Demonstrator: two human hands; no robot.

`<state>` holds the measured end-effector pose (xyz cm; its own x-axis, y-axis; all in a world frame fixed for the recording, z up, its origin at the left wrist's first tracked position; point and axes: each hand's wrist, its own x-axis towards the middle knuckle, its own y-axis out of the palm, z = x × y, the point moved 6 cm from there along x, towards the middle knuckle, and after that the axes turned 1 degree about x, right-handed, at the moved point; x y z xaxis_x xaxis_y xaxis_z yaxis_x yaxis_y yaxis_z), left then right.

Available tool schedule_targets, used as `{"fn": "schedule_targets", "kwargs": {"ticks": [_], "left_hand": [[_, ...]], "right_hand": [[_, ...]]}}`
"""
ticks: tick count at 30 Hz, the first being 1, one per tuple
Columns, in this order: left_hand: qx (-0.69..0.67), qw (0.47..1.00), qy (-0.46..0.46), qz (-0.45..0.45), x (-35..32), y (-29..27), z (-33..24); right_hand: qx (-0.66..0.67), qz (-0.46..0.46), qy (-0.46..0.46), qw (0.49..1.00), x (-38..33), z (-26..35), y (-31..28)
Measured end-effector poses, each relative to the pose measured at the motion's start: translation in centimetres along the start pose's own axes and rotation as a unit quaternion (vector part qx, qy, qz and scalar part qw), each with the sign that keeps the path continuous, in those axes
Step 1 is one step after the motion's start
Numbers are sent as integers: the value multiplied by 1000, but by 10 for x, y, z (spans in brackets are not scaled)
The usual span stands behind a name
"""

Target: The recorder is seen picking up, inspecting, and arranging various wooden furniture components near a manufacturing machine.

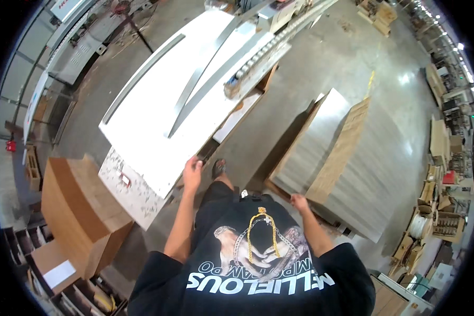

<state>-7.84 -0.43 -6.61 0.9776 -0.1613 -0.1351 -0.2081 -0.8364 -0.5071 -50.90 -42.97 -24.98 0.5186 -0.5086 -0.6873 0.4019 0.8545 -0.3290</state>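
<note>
My left hand (193, 167) is beside the near right edge of a white-topped machine table (147, 131), fingers partly bent and apart, with nothing visible in them. Long grey strips (197, 79) lie on that white top. My right hand (299, 203) is closed at the near end of a stack of wood-grain panels (384, 174); whatever its curled fingers hold, if anything, is hidden. A narrower brown wood-grain board (338, 152) lies lengthwise on top of the stack, its near end close to my right hand.
A speckled board (134, 192) adjoins the white top's near end. Brown curved cardboard (73, 200) stands at the left above racks of compartments. A cable chain (266, 52) runs along the machine's right side. Shelving with boxes and a white spool (419, 225) lines the right.
</note>
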Motion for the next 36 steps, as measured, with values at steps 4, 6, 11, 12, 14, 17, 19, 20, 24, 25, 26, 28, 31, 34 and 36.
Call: {"fn": "schedule_targets", "kwargs": {"ticks": [4,6,11,12,14,17,19,20,24,25,26,28,31,34,36], "left_hand": [[115,982,48,-143,88,-21,-37],[201,960,62,-184,137,-30,-44],[241,965,79,-64,224,-6,-61],[243,968,66,-4,238,5,-62],[233,969,71,-27,251,-1,-35],[276,954,62,-101,245,-3,-26],[246,966,47,-67,243,8,-38],[222,974,18,-42,240,10,-36],[159,986,-46,2,215,-13,-17],[156,987,-49,2,203,-21,-15],[161,986,-45,-3,190,-31,-9],[167,984,-57,-16,171,-46,6],[203,975,-76,-46,130,-73,27],[236,969,-61,-51,110,-87,19],[227,969,-67,-64,88,-100,22]], "right_hand": [[147,-27,119,982,-67,-5,7],[175,-85,108,975,-81,17,21],[218,-104,77,967,-92,37,48],[237,-89,62,965,-91,33,54],[179,-95,83,976,-88,61,73],[174,-80,90,977,-105,83,90],[223,-65,112,966,-113,53,98],[230,-51,115,965,-112,37,99],[238,-48,123,962,-120,39,97],[234,-49,123,963,-121,38,94],[210,-47,119,969,-122,43,91],[172,-34,118,977,-123,57,87],[179,10,117,977,-118,71,75],[88,1,84,993,-102,71,73],[-39,3,-24,999,-83,84,67]]}}
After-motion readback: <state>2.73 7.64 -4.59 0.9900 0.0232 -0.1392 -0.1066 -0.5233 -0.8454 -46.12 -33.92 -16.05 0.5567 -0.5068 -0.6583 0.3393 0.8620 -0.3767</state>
